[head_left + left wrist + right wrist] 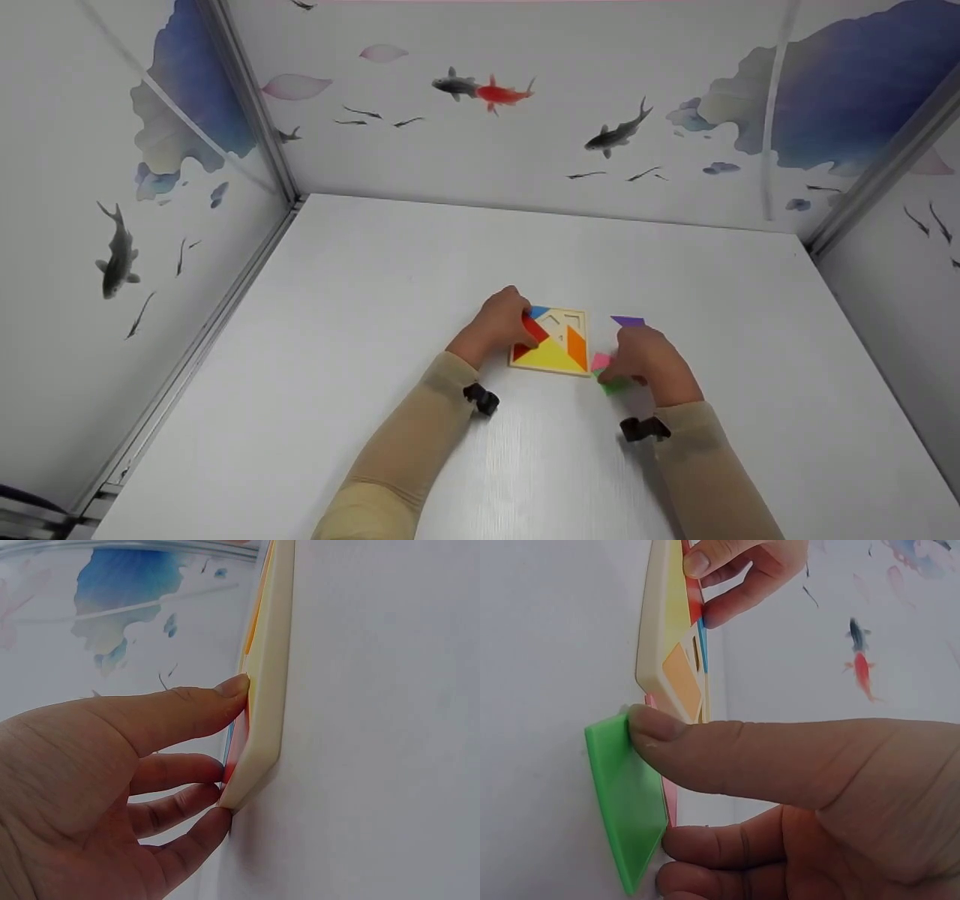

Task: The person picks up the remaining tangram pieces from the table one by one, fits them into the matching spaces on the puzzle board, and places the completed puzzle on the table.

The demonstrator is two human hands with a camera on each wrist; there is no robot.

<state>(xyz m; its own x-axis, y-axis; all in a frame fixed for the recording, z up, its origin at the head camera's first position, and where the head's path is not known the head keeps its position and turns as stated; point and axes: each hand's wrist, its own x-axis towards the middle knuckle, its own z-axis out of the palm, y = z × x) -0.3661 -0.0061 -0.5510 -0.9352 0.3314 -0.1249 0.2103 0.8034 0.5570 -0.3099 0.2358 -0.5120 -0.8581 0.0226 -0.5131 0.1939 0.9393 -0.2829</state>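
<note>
A square wooden tangram board point(555, 371) lies on the table. Blue point(538, 311), red point(535, 328), yellow point(551, 357) and orange point(576, 348) pieces sit in it; part of its upper right shows bare wood recesses. My left hand point(495, 327) holds the board's left side, thumb on top and fingers along the edge. To the board's right, my right hand point(651, 360) pinches a green tangram piece point(626, 791) between thumb and fingers. Behind the green piece, a pink piece point(601, 361) is partly hidden. Beyond the right hand lies a purple piece point(628, 321), partly covered.
The white table point(375, 300) extends around the board on all sides. White panels with painted fish point(502, 94) enclose it at the back and both sides, joined by metal frame posts point(255, 97). Each wrist carries a small black camera point(486, 400).
</note>
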